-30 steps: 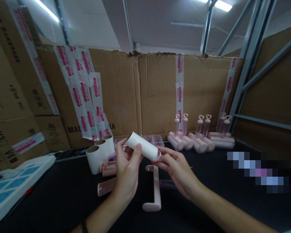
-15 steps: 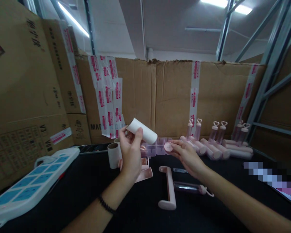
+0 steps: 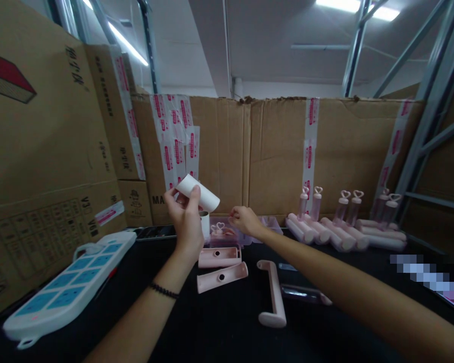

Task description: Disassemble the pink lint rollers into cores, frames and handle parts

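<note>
A white tube [image 3: 200,193] is held tilted between the thumb and fingers of my left hand [image 3: 187,217]. My right hand [image 3: 245,221] is over the clear purple organizer box [image 3: 272,225], its fingertips bent together; whether anything small is between them is too hard to see. Heart-topped pink parts [image 3: 220,230] lie in the box's left end. Another white tube [image 3: 205,224] stands behind my left hand. Two pink half shells with holes, one [image 3: 219,257] behind the other [image 3: 222,277], lie in front of the box. A pink bracket-shaped shell [image 3: 275,297] lies beside a clear purple tube [image 3: 302,293].
Several pink cylinders [image 3: 338,234] lie at the back right, with heart-topped tubes [image 3: 341,207] upright behind them. A white power strip [image 3: 71,277] lies at the left. Cardboard walls [image 3: 219,151] enclose the back and left. A partly blurred sheet [image 3: 431,280] is at the right.
My right hand has moved left over the organizer box; the round pink piece it held no longer shows. My left hand has shifted left with the white tube, uncovering the half shells.
</note>
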`<state>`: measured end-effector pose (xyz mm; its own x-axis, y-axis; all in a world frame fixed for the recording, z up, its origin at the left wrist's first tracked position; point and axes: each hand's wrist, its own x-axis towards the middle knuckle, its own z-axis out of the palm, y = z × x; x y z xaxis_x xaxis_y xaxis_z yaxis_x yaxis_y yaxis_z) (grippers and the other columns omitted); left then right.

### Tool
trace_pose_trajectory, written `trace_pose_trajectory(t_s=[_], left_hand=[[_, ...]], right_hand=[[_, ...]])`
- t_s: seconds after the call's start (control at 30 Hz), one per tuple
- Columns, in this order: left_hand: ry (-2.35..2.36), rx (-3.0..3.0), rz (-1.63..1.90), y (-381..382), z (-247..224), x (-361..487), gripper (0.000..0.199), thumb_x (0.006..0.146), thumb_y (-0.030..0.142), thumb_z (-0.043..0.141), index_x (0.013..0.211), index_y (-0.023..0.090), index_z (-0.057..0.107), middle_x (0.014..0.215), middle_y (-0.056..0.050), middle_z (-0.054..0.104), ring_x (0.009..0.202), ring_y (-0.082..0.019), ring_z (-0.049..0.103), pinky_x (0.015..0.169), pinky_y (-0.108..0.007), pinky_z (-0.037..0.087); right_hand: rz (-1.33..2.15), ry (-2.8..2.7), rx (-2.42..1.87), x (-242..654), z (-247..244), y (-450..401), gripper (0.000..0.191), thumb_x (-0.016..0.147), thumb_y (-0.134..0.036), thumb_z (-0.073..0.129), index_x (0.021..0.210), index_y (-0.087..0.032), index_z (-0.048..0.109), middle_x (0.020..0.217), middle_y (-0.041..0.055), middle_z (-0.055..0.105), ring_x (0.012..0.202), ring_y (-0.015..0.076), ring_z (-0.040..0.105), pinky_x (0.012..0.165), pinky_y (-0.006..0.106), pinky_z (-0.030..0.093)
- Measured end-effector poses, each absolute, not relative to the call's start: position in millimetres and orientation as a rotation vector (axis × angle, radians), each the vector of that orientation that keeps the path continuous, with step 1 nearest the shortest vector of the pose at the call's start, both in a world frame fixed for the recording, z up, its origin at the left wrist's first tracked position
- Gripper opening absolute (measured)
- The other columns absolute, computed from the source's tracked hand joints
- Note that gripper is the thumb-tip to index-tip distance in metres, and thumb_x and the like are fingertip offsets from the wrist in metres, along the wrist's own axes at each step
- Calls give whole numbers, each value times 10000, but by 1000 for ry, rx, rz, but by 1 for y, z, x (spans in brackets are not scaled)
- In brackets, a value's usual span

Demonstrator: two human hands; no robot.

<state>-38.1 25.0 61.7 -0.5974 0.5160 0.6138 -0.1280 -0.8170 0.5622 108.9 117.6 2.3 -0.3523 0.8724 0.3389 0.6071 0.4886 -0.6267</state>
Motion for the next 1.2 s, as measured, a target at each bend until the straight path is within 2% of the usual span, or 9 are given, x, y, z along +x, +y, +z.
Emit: trace_pose_trajectory(t_s=[0.13,0.33,0.47,0.57,0.63,0.77,0.87,1.0,1.2], left_hand=[[679,1168,2419,24,62,-37,383,801,303,777,1067,251,506,1100,-47,679,960,-200,679,661,-236,519],[672,1205,2420,23,59,-34,388,798,298,787,1074,241,521,1067,-41,676,981,-194,678,792,-277,542],[674,1254,2420,23,60,-36,388,806,301,779,1087,243,518,1074,-42,676,982,-197,683,805,-287,546],[686,1313,2441,23,68,-45,381,813,299,767,1098,248,519,1110,-48,684,1007,-202,684,818,-288,548],[705,1360,2467,20,76,-55,344,820,296,758,1083,237,545,1112,-46,690,1028,-195,678,869,-284,536],[805,1479,2443,-2,87,-82,283,797,303,781,1019,195,644,1034,-41,715,979,-188,675,863,-261,522],[950,1588,2276,-33,81,-101,372,718,288,855,1041,181,703,1020,-63,745,965,-220,686,823,-277,543],[1311,1704,1801,-70,52,-118,446,718,379,865,1094,197,712,1133,-100,749,1083,-289,689,904,-366,568],[1593,1747,1484,-75,6,-127,476,728,435,837,1111,198,684,1109,-102,759,981,-284,738,861,-396,592]], right_hand=[[418,-2136,-1298,102,-5,120,319,991,-342,636,1267,-183,623,1284,101,640,1082,242,664,909,447,578],[344,-2166,-1291,101,-8,112,323,990,-341,638,1270,-182,621,1278,100,642,1068,238,668,895,440,584],[284,-2119,-1228,113,1,104,296,995,-347,631,1236,-175,637,1243,95,659,1037,225,677,887,431,587],[226,-2051,-1152,135,10,89,225,1001,-330,619,1134,-157,675,1143,79,705,999,210,692,895,423,575],[188,-1999,-1099,154,13,74,176,1011,-245,562,1016,-155,712,1026,72,752,981,211,708,911,385,546],[136,-1939,-1012,202,6,34,216,984,-256,527,969,-193,733,955,73,774,942,251,714,870,375,514],[114,-1921,-968,241,-9,9,217,974,-296,535,1005,-208,731,1029,91,760,1005,277,688,893,406,503],[31,-1900,-985,279,-28,-5,214,988,-337,540,1051,-245,722,1106,84,753,1044,284,686,924,416,493],[85,-1796,-1063,290,-30,-6,225,990,-386,541,1016,-266,730,1082,53,768,1041,281,691,861,386,493]])
